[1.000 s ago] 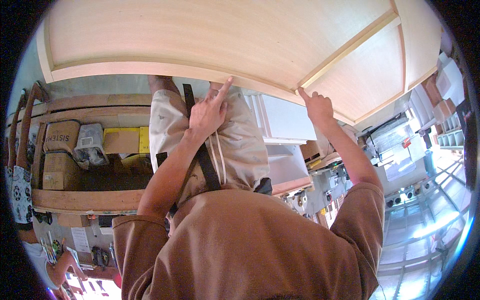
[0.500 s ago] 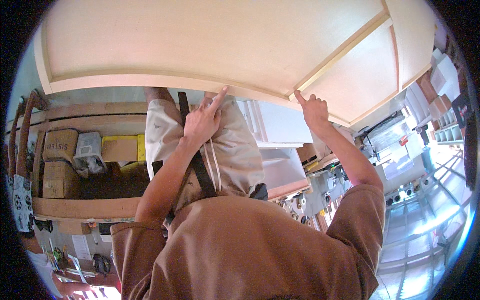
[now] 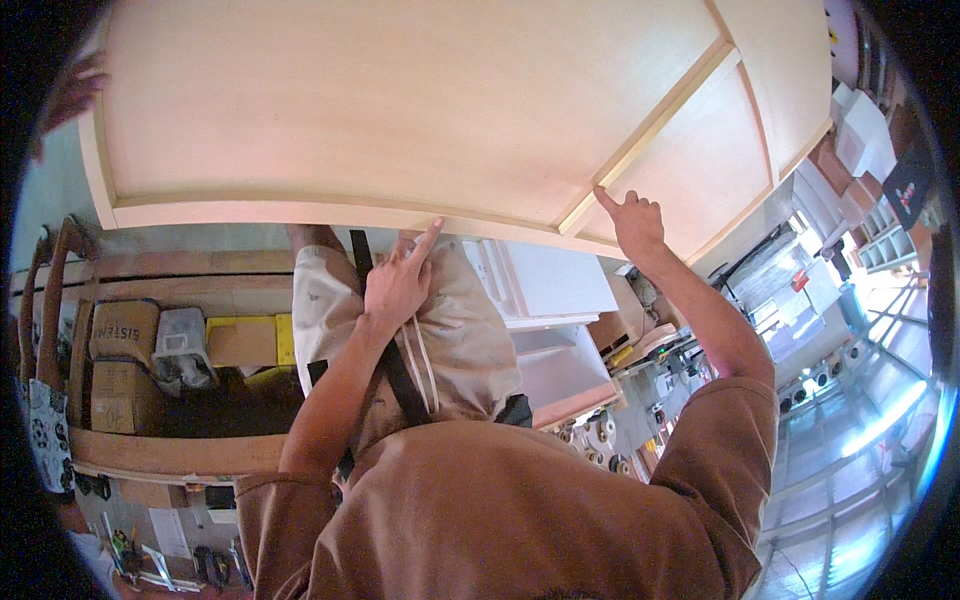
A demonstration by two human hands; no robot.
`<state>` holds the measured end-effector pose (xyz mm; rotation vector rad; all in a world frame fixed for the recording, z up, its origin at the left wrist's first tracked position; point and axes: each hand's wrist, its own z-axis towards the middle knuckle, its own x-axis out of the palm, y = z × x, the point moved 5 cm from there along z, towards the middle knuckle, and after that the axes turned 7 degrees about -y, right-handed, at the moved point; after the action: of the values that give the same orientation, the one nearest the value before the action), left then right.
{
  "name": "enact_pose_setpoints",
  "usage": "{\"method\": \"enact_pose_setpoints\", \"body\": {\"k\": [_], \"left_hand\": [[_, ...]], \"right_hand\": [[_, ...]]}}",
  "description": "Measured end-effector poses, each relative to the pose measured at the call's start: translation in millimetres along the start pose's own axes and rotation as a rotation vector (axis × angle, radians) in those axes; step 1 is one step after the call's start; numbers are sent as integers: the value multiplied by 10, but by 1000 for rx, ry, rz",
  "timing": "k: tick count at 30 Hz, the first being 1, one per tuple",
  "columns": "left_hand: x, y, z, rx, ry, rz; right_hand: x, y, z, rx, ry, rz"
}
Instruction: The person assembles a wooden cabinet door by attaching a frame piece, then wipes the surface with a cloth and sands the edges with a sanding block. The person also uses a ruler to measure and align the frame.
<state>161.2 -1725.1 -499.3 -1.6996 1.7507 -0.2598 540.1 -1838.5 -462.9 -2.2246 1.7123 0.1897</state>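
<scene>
A large pale wooden panel (image 3: pixel 400 110) with raised strips lies across the top of the view. My left hand (image 3: pixel 396 288) is at its near edge, index finger stretched out with the tip at the front strip (image 3: pixel 300 213) and the other fingers partly bent. To the right, my right hand (image 3: pixel 638 224) points with its index finger at the cross strip (image 3: pixel 660 125), the tip on or just over it and the remaining fingers curled. Neither hand holds anything.
Below the panel at left, a wooden shelf (image 3: pixel 180 452) holds cardboard boxes (image 3: pixel 125 330), a clear plastic bin (image 3: pixel 184 345) and a yellow box (image 3: pixel 285 340). White drawer-like pieces (image 3: pixel 560 280) stand right of my legs. Another person's hand (image 3: pixel 80 90) is at the panel's far-left corner.
The panel sits lower in the view. My right fingertip has moved farther inward along the cross strip. Another person's hand has appeared at the far left.
</scene>
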Motion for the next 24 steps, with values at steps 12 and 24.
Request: {"method": "enact_pose_setpoints", "body": {"k": [12,24], "left_hand": [[-3,-4,14,11,4,-10],[45,52,-6,-31,44,-51]], "right_hand": [[-369,-1197,427,281,-258,-26],[-2092,-2109,1364,697,-934,686]]}}
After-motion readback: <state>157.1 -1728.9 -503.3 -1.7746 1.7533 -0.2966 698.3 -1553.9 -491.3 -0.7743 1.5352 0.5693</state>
